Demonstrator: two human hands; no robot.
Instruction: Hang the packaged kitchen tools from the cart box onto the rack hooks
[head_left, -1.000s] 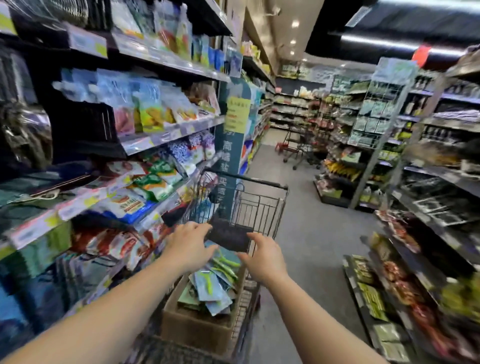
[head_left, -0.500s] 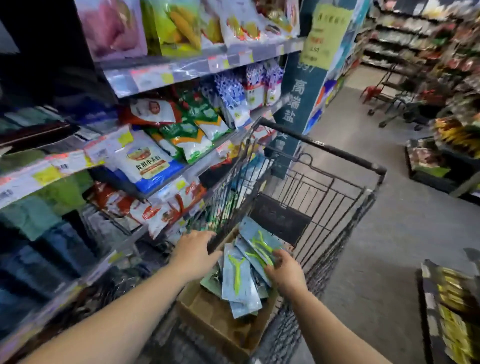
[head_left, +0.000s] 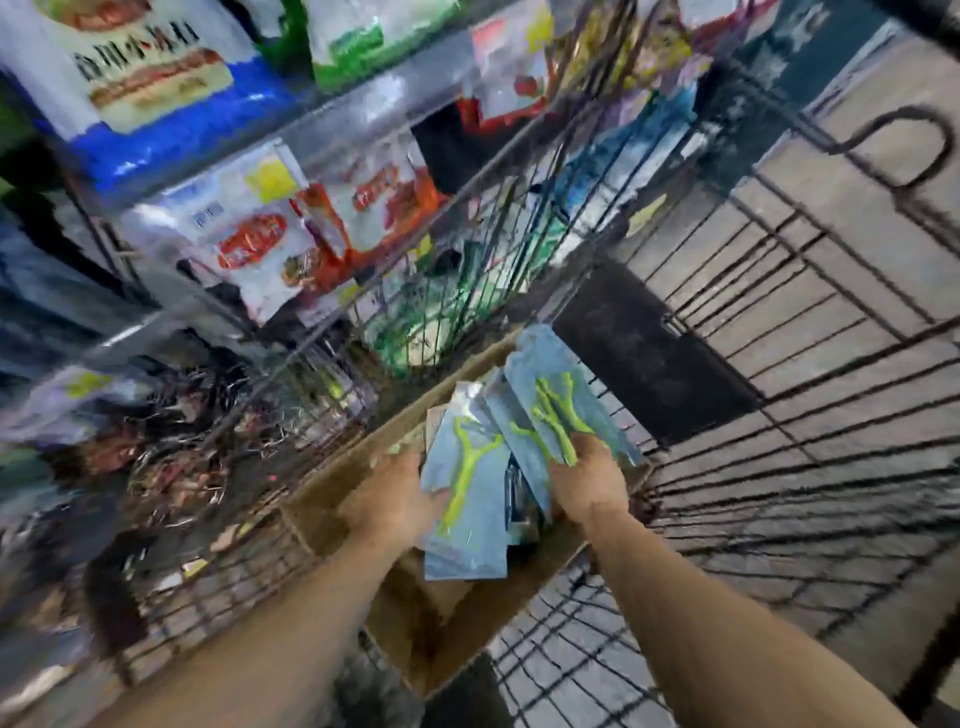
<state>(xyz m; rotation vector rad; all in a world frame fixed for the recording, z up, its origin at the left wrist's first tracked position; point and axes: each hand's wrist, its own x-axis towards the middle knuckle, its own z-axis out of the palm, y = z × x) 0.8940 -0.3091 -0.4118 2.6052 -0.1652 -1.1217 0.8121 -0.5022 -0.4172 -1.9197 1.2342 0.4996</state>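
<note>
A brown cardboard box (head_left: 441, 629) stands inside the black wire cart (head_left: 779, 415). Several blue packages with lime-green kitchen tools fill the box. My left hand (head_left: 395, 499) grips the left edge of the front package (head_left: 467, 509). My right hand (head_left: 592, 478) is closed on the lower end of a fanned bunch of packages (head_left: 556, 395) that rises toward the cart's far side. The frame is blurred by motion, so the finger positions are unclear. No rack hooks show in this view.
Store shelves (head_left: 332, 119) with bagged food run along the left, close against the cart's side. A black panel (head_left: 644, 358) hangs on the cart's front wall. Grey floor shows through the wires on the right.
The view dropped and closed in on the cart. My hands went from the cart's rim into the box, and both have taken hold of green-tool packages.
</note>
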